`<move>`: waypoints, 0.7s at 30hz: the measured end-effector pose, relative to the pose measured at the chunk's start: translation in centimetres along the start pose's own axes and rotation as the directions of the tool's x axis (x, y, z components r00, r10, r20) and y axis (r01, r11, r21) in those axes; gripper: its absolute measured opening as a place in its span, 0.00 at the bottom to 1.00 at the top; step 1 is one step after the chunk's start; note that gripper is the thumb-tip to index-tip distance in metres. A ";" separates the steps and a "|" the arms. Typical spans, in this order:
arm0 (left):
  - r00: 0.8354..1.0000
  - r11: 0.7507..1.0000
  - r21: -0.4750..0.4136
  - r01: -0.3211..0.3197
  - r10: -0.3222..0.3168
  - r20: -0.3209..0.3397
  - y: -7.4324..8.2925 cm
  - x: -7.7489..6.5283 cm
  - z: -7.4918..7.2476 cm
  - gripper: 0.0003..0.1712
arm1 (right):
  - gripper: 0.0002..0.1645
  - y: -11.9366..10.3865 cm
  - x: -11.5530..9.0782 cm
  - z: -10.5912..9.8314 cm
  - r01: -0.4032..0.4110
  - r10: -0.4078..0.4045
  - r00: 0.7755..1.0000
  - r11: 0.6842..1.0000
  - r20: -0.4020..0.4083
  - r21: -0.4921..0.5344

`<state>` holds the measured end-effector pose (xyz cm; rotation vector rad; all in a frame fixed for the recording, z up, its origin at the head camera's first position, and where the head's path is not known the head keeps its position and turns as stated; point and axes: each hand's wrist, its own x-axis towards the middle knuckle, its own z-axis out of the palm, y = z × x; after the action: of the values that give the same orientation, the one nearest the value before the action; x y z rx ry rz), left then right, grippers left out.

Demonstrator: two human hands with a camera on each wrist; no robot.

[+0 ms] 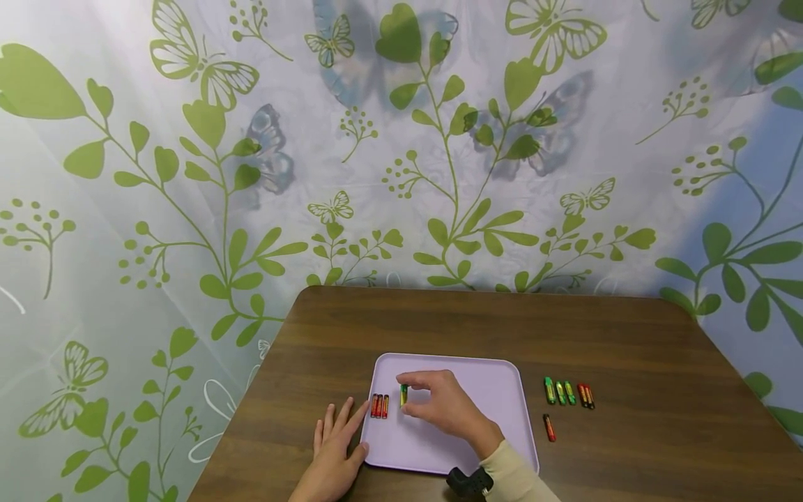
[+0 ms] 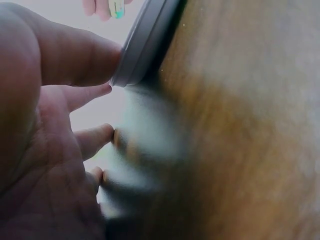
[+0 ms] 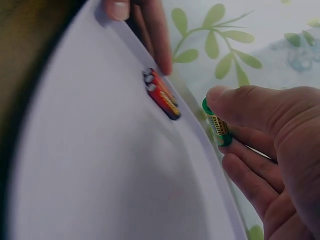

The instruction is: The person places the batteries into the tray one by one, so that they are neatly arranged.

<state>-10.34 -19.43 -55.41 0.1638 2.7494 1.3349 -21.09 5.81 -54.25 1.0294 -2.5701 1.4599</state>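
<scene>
Between thumb and fingers my right hand (image 1: 444,404) pinches a green battery (image 1: 403,397) above the lilac tray (image 1: 464,446). The right wrist view shows that green battery (image 3: 218,125) with its gold label, held at its ends. Left of it, three red batteries (image 1: 379,406) lie side by side in the tray near its left edge. My left hand (image 1: 335,450) rests at the tray's left side, fingers straight and spread. In the left wrist view its thumb touches the tray rim (image 2: 142,45).
Right of the tray, several green batteries (image 1: 560,392) and two red batteries (image 1: 586,396) lie in a row on the brown wooden table (image 1: 659,418). A single red battery (image 1: 549,427) lies nearer. A leaf-patterned curtain (image 1: 439,174) hangs behind the table.
</scene>
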 end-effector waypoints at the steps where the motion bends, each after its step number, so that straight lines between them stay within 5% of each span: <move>1: 1.000 1.000 0.003 -0.003 0.003 -0.003 0.0 0.0 0.0 0.40 | 0.28 0.0 0.0 0.2 -0.002 0.003 1.000 1.000 0.007 -0.002; 12: 1.000 1.000 0.008 -0.002 0.002 -0.005 0.1 0.0 0.0 0.39 | 0.29 0.1 0.4 2.2 -0.018 0.020 0.998 0.999 0.054 -0.026; 21: 1.000 1.000 0.009 0.003 -0.003 0.000 0.2 0.0 0.0 0.39 | 0.30 0.1 0.8 3.4 0.012 -0.005 0.999 0.990 0.049 -0.142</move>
<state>-10.36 -19.34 -55.29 0.1600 2.7547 1.3225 -20.73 2.82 -56.02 1.0683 -2.6538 1.2433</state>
